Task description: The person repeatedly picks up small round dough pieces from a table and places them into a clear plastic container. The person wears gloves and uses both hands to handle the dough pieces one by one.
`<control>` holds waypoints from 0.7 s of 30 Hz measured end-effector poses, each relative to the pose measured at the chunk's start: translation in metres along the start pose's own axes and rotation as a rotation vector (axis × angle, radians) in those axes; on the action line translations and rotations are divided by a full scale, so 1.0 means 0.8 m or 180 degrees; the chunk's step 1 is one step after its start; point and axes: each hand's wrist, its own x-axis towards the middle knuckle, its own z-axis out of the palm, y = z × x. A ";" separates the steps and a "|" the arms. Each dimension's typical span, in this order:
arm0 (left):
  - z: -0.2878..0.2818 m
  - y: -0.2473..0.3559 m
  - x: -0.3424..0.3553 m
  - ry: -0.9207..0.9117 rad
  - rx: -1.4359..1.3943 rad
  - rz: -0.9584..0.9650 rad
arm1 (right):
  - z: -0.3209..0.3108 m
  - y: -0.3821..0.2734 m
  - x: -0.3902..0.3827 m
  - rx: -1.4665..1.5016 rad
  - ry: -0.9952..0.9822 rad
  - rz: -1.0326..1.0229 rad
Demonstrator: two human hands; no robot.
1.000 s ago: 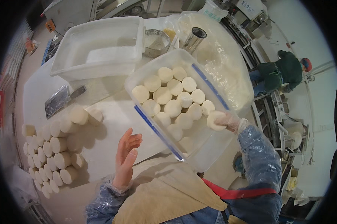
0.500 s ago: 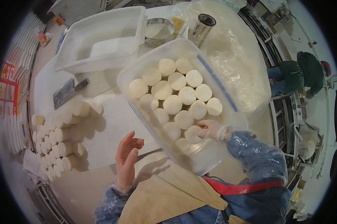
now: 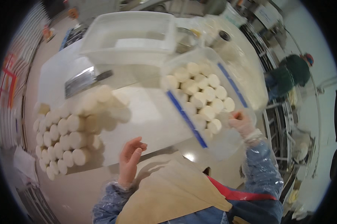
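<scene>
A translucent plastic box (image 3: 226, 149) with blue latches holds several rows of pale round pieces (image 3: 199, 99). My gloved right hand (image 3: 238, 123) is inside its right part beside those pieces, fingers curled and pressed together; what they hold, if anything, I cannot make out. My left hand (image 3: 132, 156) hangs at the table's front edge, fingers loosely bent and apart, holding nothing. Many similar cylindrical pieces (image 3: 76, 137) are grouped on the white table (image 3: 146, 112) to the left. A wide-bladed cleaver (image 3: 79, 82) lies behind them. The picture is slightly blurred.
An empty white tub (image 3: 127, 54) stands at the back, beside a steel bowl (image 3: 185, 41) and metal cylinder (image 3: 220, 41). Plastic sheeting (image 3: 243, 71) covers the table's right end. Machinery (image 3: 277, 130) stands beyond, with a co-worker in dark green (image 3: 291, 74) bending over at the right.
A second ago my right hand held a piece above the box, then set it low among the others; now it is further right. The box appears shifted rightward. The view has also moved.
</scene>
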 end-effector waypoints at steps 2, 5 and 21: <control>-0.043 -0.010 -0.022 0.0287 -0.0142 -0.0298 | 0.026 -0.045 -0.002 0.0685 0.0151 -0.0443; -0.094 -0.032 -0.052 0.0467 -0.0297 -0.0445 | 0.136 -0.099 0.007 0.1480 -0.0226 -0.0584; -0.189 -0.098 -0.087 0.1883 -0.0439 -0.0482 | 0.574 -0.178 0.063 0.1442 -0.1007 -0.0142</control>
